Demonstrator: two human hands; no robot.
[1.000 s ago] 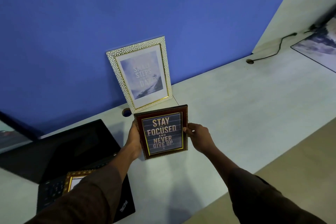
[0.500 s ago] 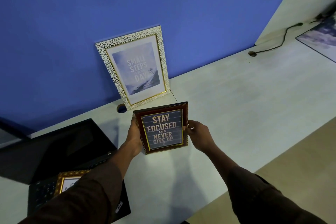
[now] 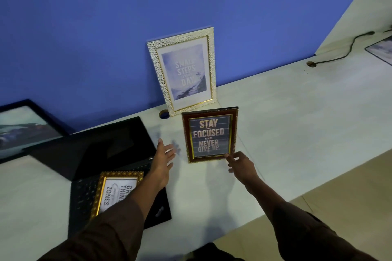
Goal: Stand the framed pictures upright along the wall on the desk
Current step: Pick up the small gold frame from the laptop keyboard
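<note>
Blue wall (image 3: 106,27) fills the upper view; pale desk (image 3: 297,123) runs along its foot, with a cable hole (image 3: 164,114) near the wall.

Black laptop (image 3: 95,154) lies open on the desk at left, its lid laid back toward the wall. A black-framed picture (image 3: 25,127) sits at far left by the wall; whether it leans or lies flat, cannot tell.

White frame (image 3: 182,70), "SMALL STEPS ... DAY", stands upright and leans back against the wall, just right of the cable hole.

Brown frame (image 3: 210,134), "STAY FOCUSED AND NEVER GIVE UP", stands upright on the desk just in front of the white frame, apart from the wall.

Gold frame (image 3: 115,190) lies flat on the laptop keyboard, partly hidden by the left sleeve (image 3: 106,229).

Left hand (image 3: 163,159): fingers spread wide, holding nothing, apart from the brown frame's left edge, over the desk beside the laptop.

Right hand (image 3: 241,165): fingers loosely apart, one fingertip at the brown frame's lower right corner; touching or just off it, cannot tell. No grip on the frame.

Far right: a cable (image 3: 343,53) runs from a second hole, with a mat (image 3: 381,51) at the edge.
</note>
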